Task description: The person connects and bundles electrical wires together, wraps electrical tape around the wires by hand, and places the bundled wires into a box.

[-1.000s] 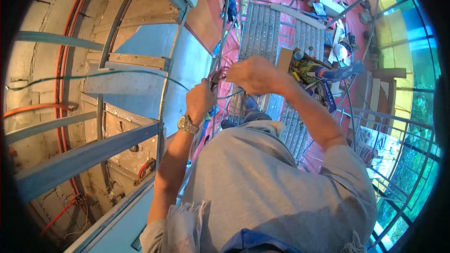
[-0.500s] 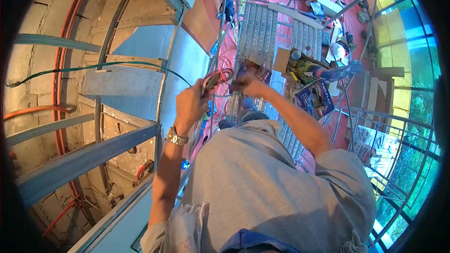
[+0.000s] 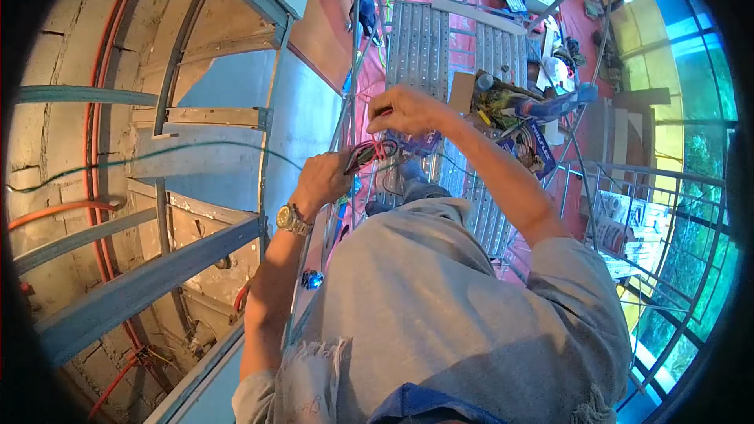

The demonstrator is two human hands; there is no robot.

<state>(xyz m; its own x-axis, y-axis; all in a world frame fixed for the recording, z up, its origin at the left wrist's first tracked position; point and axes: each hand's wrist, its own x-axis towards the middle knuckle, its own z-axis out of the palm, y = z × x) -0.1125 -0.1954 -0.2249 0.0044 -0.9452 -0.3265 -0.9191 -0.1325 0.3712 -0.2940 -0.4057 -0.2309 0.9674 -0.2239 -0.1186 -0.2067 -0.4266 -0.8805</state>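
1 small bundle of reddish and dark wires (image 3: pixel 367 154) sits near the center of the frame, gripped at its left end by the left hand (image 3: pixel 323 180), fingers curled closed around it. Its loops stick out to the right, just below the right hand (image 3: pixel 408 114), whose thumb and fingers are drawn close together; I cannot tell whether a strand is pinched between them. The bundle should be light and springy — smooth-skinned, hard to break, but quick to fan out or snag. A firm hold around the gathered middle looks best, with single strands taken near their free ends.

A green wire (image 3: pixel 157 153) crosses from the left edge toward the left hand; whether it joins the bundle is unclear. At left, metal framing bars (image 3: pixel 149 283) stand before a wall with orange conduits (image 3: pixel 93 126). Below the hands, toward the upper center, lie 2 perforated metal planks (image 3: pixel 415 43). An open cardboard box (image 3: pixel 462 93) and printed blue packaging (image 3: pixel 543 137) crowd the right side — loose ends could catch there, or on the person's shoes (image 3: pixel 381 208) beneath.
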